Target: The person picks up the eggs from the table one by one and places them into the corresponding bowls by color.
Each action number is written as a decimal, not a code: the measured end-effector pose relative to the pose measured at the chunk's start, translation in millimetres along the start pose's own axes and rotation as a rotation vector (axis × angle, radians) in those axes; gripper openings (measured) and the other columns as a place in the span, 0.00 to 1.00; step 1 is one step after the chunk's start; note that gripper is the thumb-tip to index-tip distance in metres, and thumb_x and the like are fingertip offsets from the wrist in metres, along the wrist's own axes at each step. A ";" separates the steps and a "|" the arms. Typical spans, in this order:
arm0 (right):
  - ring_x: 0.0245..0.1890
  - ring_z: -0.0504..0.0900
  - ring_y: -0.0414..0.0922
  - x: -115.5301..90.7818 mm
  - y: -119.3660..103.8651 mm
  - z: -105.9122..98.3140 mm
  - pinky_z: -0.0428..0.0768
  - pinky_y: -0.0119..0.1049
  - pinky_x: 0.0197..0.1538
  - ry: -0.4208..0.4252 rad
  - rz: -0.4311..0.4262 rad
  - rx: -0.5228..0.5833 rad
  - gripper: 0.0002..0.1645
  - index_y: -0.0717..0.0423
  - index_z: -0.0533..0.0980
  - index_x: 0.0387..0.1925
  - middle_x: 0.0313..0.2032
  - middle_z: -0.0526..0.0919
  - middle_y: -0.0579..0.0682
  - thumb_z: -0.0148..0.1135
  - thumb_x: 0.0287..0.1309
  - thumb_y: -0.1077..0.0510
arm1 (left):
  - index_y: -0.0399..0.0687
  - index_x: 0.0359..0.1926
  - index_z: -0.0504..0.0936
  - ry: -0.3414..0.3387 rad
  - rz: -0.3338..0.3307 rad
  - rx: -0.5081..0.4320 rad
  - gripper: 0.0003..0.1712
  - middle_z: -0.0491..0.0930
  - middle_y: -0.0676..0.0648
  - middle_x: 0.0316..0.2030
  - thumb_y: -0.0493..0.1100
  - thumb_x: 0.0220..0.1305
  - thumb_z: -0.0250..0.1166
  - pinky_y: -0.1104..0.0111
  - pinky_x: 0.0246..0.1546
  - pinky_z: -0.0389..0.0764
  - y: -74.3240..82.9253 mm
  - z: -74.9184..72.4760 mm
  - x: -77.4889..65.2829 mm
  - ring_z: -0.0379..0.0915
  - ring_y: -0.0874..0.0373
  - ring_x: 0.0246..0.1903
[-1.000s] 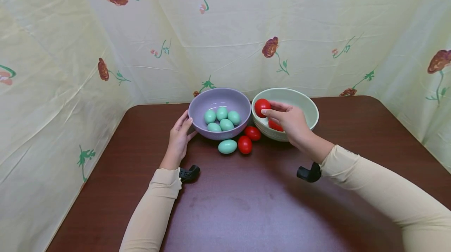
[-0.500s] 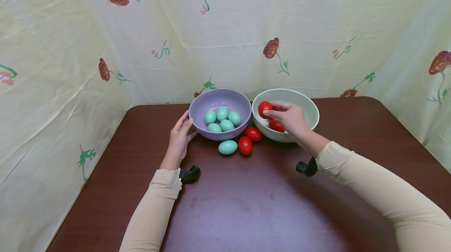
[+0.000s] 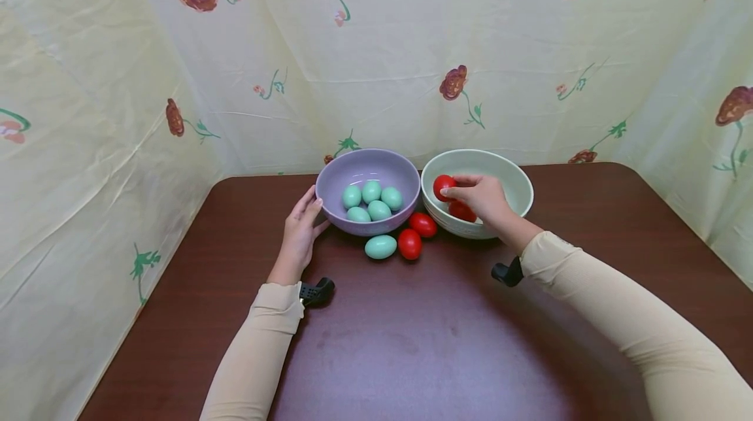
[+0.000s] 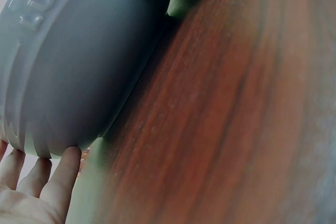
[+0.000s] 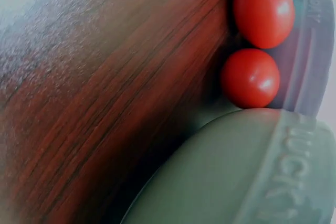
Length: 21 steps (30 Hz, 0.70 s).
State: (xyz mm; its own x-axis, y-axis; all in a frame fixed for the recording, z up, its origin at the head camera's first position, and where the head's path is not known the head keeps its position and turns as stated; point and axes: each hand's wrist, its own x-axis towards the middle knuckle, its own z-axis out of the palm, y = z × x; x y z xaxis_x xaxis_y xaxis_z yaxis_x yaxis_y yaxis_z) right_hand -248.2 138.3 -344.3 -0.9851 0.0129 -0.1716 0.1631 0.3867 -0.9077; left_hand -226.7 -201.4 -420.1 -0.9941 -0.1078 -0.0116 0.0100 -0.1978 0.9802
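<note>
My right hand (image 3: 487, 200) pinches a red egg (image 3: 444, 188) between thumb and fingers, inside the pale green bowl (image 3: 506, 169). Below it in the same bowl lies another red egg (image 3: 462, 212). At the left, my left hand (image 3: 299, 235) rests its fairly straight fingers on the side of the purple bowl (image 3: 367, 161); the left wrist view has its fingertips (image 4: 68, 156) against the wall. Several mint-green eggs (image 3: 379, 210) lie in the purple bowl. The right hand and its egg are out of sight in the right wrist view.
In front of the bowls, on the dark brown table (image 3: 376, 342), lie a mint-green egg (image 3: 380, 247) and two red eggs, one nearer (image 3: 410, 244) and one by the gap between the bowls (image 3: 423, 225). A flowered cloth (image 3: 365, 68) hangs behind the table.
My right hand, with its red egg, has lowered slightly into the pale green bowl and shifted a little right; the forearm has swung left. The left hand has stayed against the purple bowl.
</note>
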 end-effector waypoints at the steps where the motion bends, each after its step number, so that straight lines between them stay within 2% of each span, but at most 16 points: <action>1: 0.53 0.81 0.50 0.6 0.3 0.2 0.79 0.37 0.58 -0.004 0.002 -0.009 0.32 0.57 0.74 0.64 0.59 0.81 0.60 0.67 0.61 0.51 | 0.55 0.76 0.60 -0.001 0.000 0.001 0.32 0.58 0.51 0.76 0.49 0.75 0.56 0.50 0.68 0.70 0.1 0.0 -0.1 0.60 0.56 0.73; 8: 0.60 0.72 0.52 6.3 2.6 3.0 0.72 0.32 0.52 0.011 -0.037 -0.132 0.32 0.58 0.76 0.63 0.61 0.79 0.59 0.68 0.59 0.51 | 0.55 0.76 0.61 -0.002 -0.001 0.006 0.32 0.58 0.52 0.76 0.50 0.75 0.56 0.51 0.68 0.70 1.2 0.2 0.4 0.60 0.57 0.72; 14: 0.62 0.71 0.54 10.2 5.1 5.8 0.71 0.36 0.57 0.031 -0.037 -0.172 0.32 0.59 0.75 0.63 0.62 0.79 0.59 0.69 0.59 0.52 | 0.56 0.76 0.60 -0.011 -0.007 0.008 0.33 0.58 0.52 0.76 0.50 0.74 0.57 0.51 0.68 0.70 1.3 0.2 1.4 0.59 0.57 0.73; 21: 0.62 0.71 0.54 10.9 6.1 7.5 0.71 0.41 0.61 0.015 -0.039 -0.222 0.32 0.59 0.75 0.64 0.61 0.80 0.60 0.69 0.59 0.52 | 0.56 0.76 0.60 -0.005 -0.008 0.011 0.33 0.58 0.52 0.76 0.50 0.74 0.56 0.51 0.68 0.71 1.0 -0.6 0.9 0.60 0.57 0.72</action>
State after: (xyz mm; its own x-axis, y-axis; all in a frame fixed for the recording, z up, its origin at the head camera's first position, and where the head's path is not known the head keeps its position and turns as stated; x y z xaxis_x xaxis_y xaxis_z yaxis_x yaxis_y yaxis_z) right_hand -257.5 133.9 -354.5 -0.9914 0.0074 -0.1306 0.1106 0.5808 -0.8065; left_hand -227.5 -202.2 -419.2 -0.9947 -0.1012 -0.0183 0.0011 -0.1881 0.9821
